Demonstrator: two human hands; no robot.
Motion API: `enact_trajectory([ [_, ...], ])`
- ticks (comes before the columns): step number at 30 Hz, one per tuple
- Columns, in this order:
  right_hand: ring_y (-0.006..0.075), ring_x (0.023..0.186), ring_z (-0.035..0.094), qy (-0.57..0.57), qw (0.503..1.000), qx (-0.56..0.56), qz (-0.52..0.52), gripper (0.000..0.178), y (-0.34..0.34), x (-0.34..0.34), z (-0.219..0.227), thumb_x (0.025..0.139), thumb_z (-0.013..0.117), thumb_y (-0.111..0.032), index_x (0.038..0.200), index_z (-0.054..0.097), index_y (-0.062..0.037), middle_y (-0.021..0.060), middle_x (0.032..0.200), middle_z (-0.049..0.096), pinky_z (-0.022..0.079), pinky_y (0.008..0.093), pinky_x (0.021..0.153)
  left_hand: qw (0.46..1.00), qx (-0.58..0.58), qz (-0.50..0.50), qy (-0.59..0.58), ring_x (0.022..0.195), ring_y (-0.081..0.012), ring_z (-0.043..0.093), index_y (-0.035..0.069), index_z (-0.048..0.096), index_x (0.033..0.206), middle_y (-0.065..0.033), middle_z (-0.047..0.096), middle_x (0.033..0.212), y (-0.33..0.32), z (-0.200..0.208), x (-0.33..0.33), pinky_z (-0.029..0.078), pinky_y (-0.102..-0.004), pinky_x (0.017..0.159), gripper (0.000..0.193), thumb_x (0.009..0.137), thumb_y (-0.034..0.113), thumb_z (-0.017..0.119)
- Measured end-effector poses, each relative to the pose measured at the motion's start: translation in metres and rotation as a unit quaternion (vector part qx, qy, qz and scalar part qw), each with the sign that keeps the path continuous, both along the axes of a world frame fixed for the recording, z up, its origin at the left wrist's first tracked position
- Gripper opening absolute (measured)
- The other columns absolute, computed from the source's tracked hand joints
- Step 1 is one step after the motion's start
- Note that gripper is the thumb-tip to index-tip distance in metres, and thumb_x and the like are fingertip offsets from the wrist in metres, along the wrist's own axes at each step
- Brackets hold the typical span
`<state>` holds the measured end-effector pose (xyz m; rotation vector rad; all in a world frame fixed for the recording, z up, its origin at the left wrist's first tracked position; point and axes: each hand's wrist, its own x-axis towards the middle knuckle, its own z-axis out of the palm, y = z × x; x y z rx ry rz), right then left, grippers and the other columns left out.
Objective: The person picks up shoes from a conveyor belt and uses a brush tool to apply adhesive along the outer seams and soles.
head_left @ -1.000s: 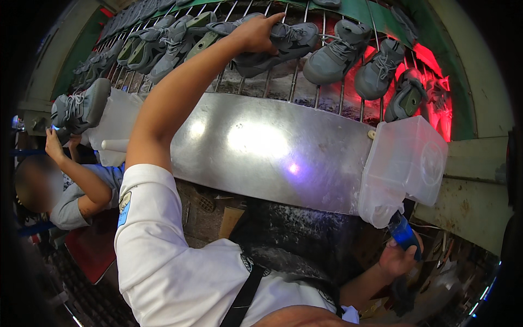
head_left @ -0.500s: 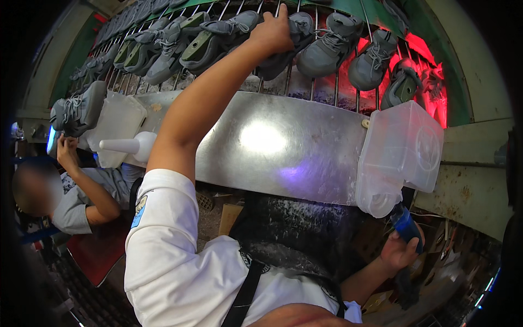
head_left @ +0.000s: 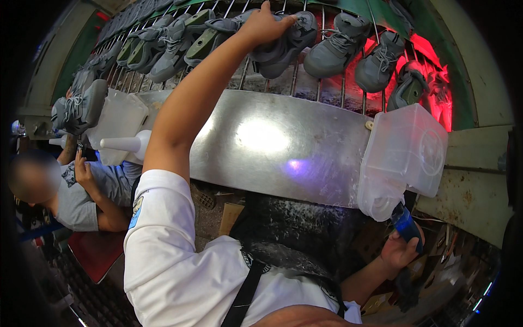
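Observation:
My left hand (head_left: 266,28) reaches far across to a sloped rack of thin metal rods. It lies over a grey lace-up shoe (head_left: 272,64), thumb and forefinger spread apart and the thumb against the shoe's upper part; the other fingers are hidden. Low on the right, my right hand (head_left: 400,248) is closed round a blue-handled brush (head_left: 405,223). The brush's dark end points up at the rounded corner of a translucent plastic container (head_left: 400,152). Further grey shoes (head_left: 338,46) rest on the rods at either side of my left hand.
A bare metal tabletop (head_left: 272,147) spans the middle. A white nozzle bottle (head_left: 131,144) and a translucent tub (head_left: 117,122) stand left. A co-worker (head_left: 98,196) sits there near a grey shoe (head_left: 80,108). Red light glows in the green-edged opening (head_left: 430,60) at the right.
My left hand has shifted slightly left, its thumb now spread out to the right. The shoes on the rods have moved a little right. The co-worker's hand has dropped; my right hand stays.

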<state>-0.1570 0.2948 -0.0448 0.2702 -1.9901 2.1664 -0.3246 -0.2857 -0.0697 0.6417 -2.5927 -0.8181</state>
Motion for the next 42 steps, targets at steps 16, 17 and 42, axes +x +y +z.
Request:
enact_trajectory([
  [16,0.019,0.058,0.054,-0.009,1.0,0.008,0.026,0.059,-0.002,-0.002,-0.003,0.1,0.059,-0.045,0.113,0.059,0.0122,0.0147,0.073,0.061,0.043,0.0285,0.048,0.995,-0.102,-0.003,-0.017,0.114,-0.0462,0.065,0.013,0.03,0.155,-0.0267,0.061,0.13,0.04,-0.001,-0.021,0.053,-0.0548,0.096,0.098,0.074,0.028,0.083],
  [17,0.0198,0.055,0.054,-0.005,1.0,0.015,0.002,0.059,0.002,0.0,-0.003,0.099,0.061,-0.044,0.113,0.059,0.0126,0.0167,0.073,0.061,0.043,0.0285,0.044,0.996,-0.03,-0.024,-0.079,0.125,-0.0468,0.058,0.004,0.025,0.158,-0.0299,0.057,0.131,0.077,0.044,-0.012,0.049,-0.0507,0.103,0.1,0.082,0.035,0.081],
  [42,0.0203,0.064,0.056,-0.036,0.999,0.01,0.007,0.057,0.015,0.001,-0.009,0.101,0.056,-0.043,0.118,0.058,0.011,0.0153,0.078,0.062,0.046,0.031,0.054,0.905,-0.191,0.066,-0.376,0.131,-0.0343,0.059,0.01,0.015,0.163,-0.0193,0.06,0.142,-0.044,-0.001,-0.049,0.049,-0.0494,0.107,0.125,0.07,0.052,0.087],
])
